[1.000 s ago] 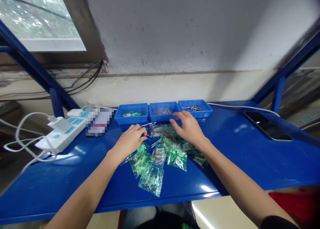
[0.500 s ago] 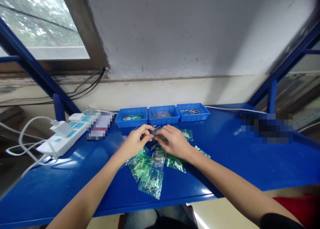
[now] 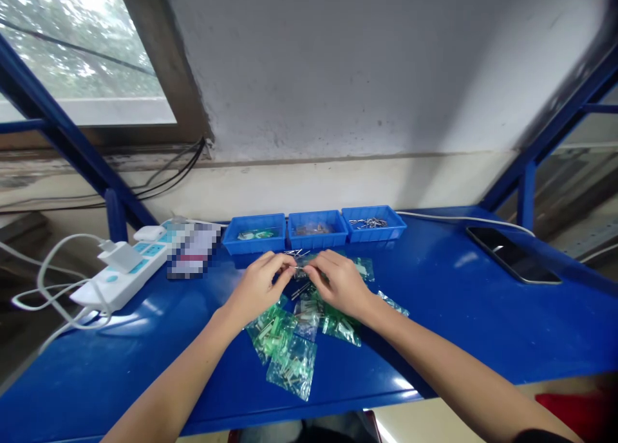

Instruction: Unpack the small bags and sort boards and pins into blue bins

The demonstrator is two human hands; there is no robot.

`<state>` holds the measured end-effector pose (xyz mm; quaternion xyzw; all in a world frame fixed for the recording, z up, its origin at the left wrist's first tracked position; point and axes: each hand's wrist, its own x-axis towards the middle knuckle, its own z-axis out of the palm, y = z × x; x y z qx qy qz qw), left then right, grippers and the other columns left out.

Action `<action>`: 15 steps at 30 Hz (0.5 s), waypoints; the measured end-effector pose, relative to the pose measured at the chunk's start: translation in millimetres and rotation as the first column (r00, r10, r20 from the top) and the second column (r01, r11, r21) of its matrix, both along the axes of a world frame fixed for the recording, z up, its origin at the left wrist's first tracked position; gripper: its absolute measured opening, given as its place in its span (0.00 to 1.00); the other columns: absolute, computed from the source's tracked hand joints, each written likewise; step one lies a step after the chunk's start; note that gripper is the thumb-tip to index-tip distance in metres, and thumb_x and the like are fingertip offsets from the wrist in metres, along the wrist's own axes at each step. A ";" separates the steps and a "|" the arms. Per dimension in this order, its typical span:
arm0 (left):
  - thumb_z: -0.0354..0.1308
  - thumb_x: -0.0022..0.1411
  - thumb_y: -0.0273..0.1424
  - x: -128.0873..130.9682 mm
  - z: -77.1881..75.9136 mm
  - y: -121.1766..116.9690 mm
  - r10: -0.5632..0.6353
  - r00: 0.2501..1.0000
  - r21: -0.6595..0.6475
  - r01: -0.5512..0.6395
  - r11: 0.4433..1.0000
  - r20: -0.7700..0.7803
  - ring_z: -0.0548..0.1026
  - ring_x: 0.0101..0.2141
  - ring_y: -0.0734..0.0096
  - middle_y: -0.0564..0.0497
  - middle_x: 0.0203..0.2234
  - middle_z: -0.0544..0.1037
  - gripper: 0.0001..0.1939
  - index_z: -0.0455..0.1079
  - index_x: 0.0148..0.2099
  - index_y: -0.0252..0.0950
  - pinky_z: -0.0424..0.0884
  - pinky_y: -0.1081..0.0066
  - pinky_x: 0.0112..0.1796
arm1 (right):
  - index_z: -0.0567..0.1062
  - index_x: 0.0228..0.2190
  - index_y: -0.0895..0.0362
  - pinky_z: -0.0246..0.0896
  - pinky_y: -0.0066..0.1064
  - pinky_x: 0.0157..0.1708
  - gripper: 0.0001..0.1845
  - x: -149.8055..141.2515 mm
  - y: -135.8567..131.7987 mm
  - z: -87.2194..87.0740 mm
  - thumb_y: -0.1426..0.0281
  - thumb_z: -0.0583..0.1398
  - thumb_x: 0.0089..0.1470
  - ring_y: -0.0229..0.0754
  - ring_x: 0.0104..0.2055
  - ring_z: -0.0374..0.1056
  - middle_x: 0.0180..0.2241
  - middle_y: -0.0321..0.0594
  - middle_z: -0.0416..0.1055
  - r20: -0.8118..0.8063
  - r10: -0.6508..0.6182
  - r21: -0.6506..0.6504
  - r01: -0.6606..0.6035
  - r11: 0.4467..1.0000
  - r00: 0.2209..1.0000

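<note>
My left hand (image 3: 263, 282) and my right hand (image 3: 338, 282) face each other above the middle of the table, thumbs and fingertips pinched. Between them they grip what looks like a small clear plastic bag (image 3: 301, 273), mostly covered by the fingers. Loose metal pins (image 3: 300, 291) lie just below the fingertips, and more thin pins (image 3: 295, 253) lie behind them. Nearer to me are green-tinted plastic bags (image 3: 292, 366) with small parts inside. A clear bag of parts (image 3: 307, 317) sits between the wrists, and another green bag (image 3: 342, 324) lies partly under my right hand.
Three blue trays stand along the wall: a left one (image 3: 255, 245) with green bags, a middle one (image 3: 318, 239) and a right one (image 3: 375, 233) with metal pins. A white power strip (image 3: 128, 269) with cables is at left. A phone (image 3: 514, 255) lies at right on the blue table (image 3: 434, 314).
The fingertips of both hands have drawn into a straighter, level pinch on the bag. The whole view has shifted slightly, so things sit a little lower.
</note>
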<state>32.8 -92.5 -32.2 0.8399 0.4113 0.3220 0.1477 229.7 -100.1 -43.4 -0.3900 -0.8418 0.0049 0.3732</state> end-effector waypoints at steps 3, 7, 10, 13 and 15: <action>0.47 0.67 0.32 -0.7 1.4 -0.5 0.023 0.999 0.010 -0.022 1.000 -0.040 0.72 0.33 0.68 0.51 0.31 0.72 0.09 0.67 0.39 0.38 0.68 0.67 0.36 | 0.70 0.40 0.59 0.58 0.31 0.31 0.14 1.2 -1.2 0.0 0.62 0.54 0.59 0.40 0.31 0.65 0.30 0.41 0.71 -0.014 0.001 -0.013 -0.001 1.000 1.000; 0.45 0.67 0.32 -1.6 2.9 -1.2 -0.003 0.999 -0.007 0.003 1.000 -0.051 0.71 0.30 0.70 0.52 0.26 0.71 0.12 0.66 0.35 0.36 0.67 0.69 0.33 | 0.70 0.37 0.59 0.58 0.30 0.31 0.10 -0.4 -1.6 -2.0 0.68 0.52 0.61 0.39 0.30 0.63 0.29 0.41 0.71 0.021 0.040 0.044 -0.041 0.998 0.999; 0.42 0.68 0.32 -2.1 4.5 -2.2 -0.038 0.999 -0.029 0.037 0.999 -0.034 0.72 0.30 0.71 0.52 0.27 0.72 0.13 0.67 0.36 0.36 0.67 0.69 0.34 | 0.71 0.33 0.59 0.56 0.30 0.30 0.10 -1.7 -1.5 0.2 0.70 0.51 0.61 0.38 0.28 0.61 0.28 0.40 0.70 0.035 0.050 0.074 -0.053 0.996 0.998; 0.42 0.69 0.32 -3.1 3.2 -0.8 -0.019 0.994 -0.038 0.015 0.999 -0.107 0.72 0.34 0.69 0.51 0.31 0.74 0.12 0.67 0.44 0.38 0.68 0.67 0.37 | 0.71 0.30 0.59 0.56 0.30 0.29 0.11 9.6 3.2 10.7 0.70 0.51 0.60 0.38 0.27 0.61 0.25 0.39 0.68 0.038 0.005 0.116 -0.009 0.993 0.999; 0.44 0.68 0.31 -4.2 -1.3 3.0 0.000 0.976 -0.013 -0.003 1.000 -0.218 0.71 0.38 0.66 0.50 0.37 0.74 0.12 0.66 0.47 0.38 0.68 0.65 0.39 | 0.71 0.28 0.59 0.56 0.30 0.29 0.13 29.4 11.6 19.9 0.70 0.51 0.60 0.38 0.27 0.61 0.24 0.39 0.67 -0.006 -0.115 0.179 0.114 0.977 0.993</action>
